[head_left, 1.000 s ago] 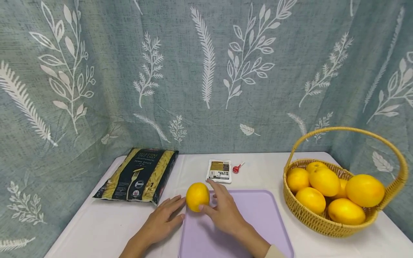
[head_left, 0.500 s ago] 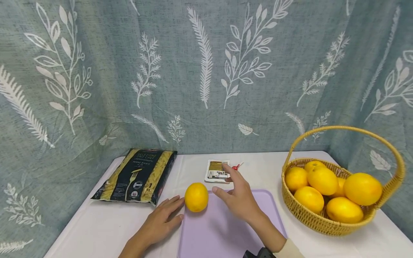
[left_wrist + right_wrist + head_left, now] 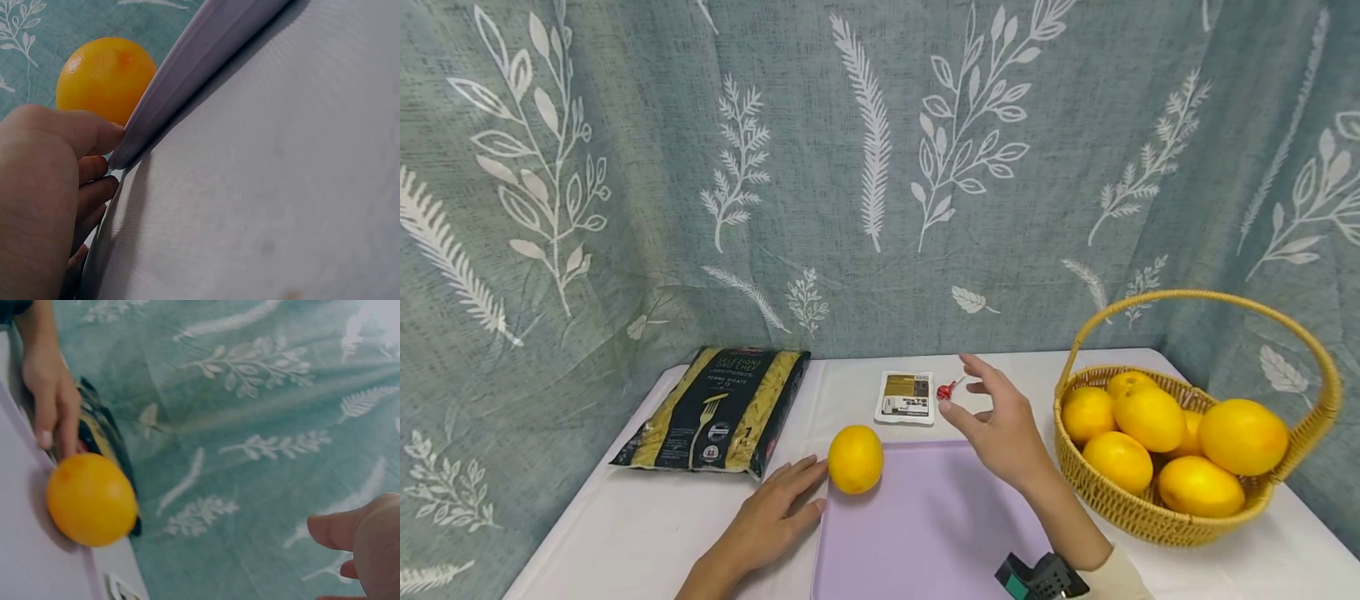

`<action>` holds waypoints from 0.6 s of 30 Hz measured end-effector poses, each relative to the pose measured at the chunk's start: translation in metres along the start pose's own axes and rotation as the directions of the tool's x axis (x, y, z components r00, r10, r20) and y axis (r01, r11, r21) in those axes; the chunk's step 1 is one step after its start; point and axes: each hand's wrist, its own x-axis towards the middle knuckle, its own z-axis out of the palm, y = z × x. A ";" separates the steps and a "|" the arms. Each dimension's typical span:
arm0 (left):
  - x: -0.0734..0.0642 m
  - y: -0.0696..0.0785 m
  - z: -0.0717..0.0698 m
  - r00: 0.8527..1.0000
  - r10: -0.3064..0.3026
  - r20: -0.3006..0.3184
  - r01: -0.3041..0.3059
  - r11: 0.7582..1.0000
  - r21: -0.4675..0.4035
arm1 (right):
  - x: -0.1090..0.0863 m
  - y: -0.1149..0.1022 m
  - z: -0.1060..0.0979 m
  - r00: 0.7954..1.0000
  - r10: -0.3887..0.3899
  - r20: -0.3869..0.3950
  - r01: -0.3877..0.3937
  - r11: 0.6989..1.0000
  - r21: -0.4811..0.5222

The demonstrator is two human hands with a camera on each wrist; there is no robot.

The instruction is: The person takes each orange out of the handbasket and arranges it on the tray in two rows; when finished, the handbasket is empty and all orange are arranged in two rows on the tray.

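Note:
A lone orange [image 3: 855, 460] sits on the far left corner of the lilac tray [image 3: 880, 533]. My left hand [image 3: 771, 521] rests at the tray's left edge, fingers loosely extended; in the left wrist view its thumb [image 3: 94, 131] is by the rim, near the orange. My right hand [image 3: 1003, 429] hovers above the tray's far right part, thumb and fingers apart, with nothing between them. In the head view its fingertips appear near a red lollipop [image 3: 945, 392], whose stick is partly hidden. The right wrist view shows the orange [image 3: 92, 500] well away from the right thumb [image 3: 337, 531].
A wicker basket [image 3: 1150, 521] with a tall handle holds several oranges at the right. A bag of penne pasta [image 3: 718, 408] lies at the left. Behind the tray is a small flat white pack [image 3: 906, 397]. A patterned curtain [image 3: 850, 167] closes off the back.
My right hand has let go of the orange and moved right, away from it. The orange stays on the tray's corner. My left hand holds its place.

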 end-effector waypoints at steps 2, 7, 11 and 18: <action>0.000 0.000 0.000 1.000 -0.001 0.002 0.001 1.000 -0.001 | 0.001 0.001 -0.008 1.000 0.002 -0.013 -0.002 1.000 -0.028; 0.000 0.001 0.000 1.000 0.002 0.004 -0.002 1.000 0.000 | 0.004 0.003 -0.030 0.998 0.022 -0.061 -0.026 0.998 -0.063; 0.000 0.002 -0.001 1.000 -0.003 0.009 0.003 1.000 -0.001 | 0.004 0.005 -0.050 0.992 0.052 -0.115 -0.060 0.996 -0.067; 0.000 0.002 -0.001 1.000 -0.014 0.009 0.014 1.000 -0.005 | 0.003 0.011 -0.080 0.967 0.095 -0.238 -0.122 0.987 -0.102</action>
